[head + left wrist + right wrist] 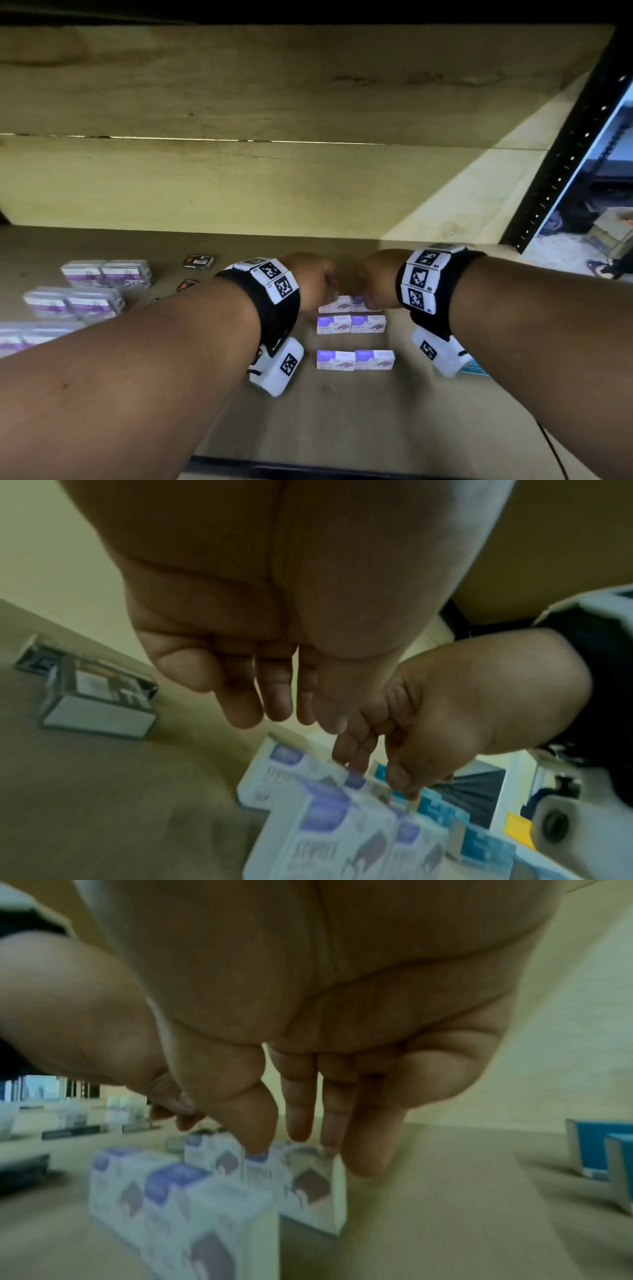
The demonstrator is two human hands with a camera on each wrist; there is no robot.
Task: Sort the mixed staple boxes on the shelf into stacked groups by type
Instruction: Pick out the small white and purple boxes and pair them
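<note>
White-and-purple staple boxes (351, 324) stand in pairs in three rows on the wooden shelf (342, 428). Over the far pair (346, 303) my two hands meet. My left hand (317, 282) hangs with fingers (274, 712) straight and pointing down, holding nothing. My right hand (371, 284) also points its fingers (301, 1123) down, and its thumb tip (257, 1146) touches the top of a white-and-purple box (308, 1185). Clear boxes with purple labels (106, 274) are grouped at the left. Two small black boxes (198, 261) lie behind them.
Blue boxes (603, 1150) stand to the right; in the head view one blue box (474, 368) peeks out beneath my right wrist. A wooden back wall (274, 185) closes the shelf behind. A black perforated upright (565, 154) bounds the right side.
</note>
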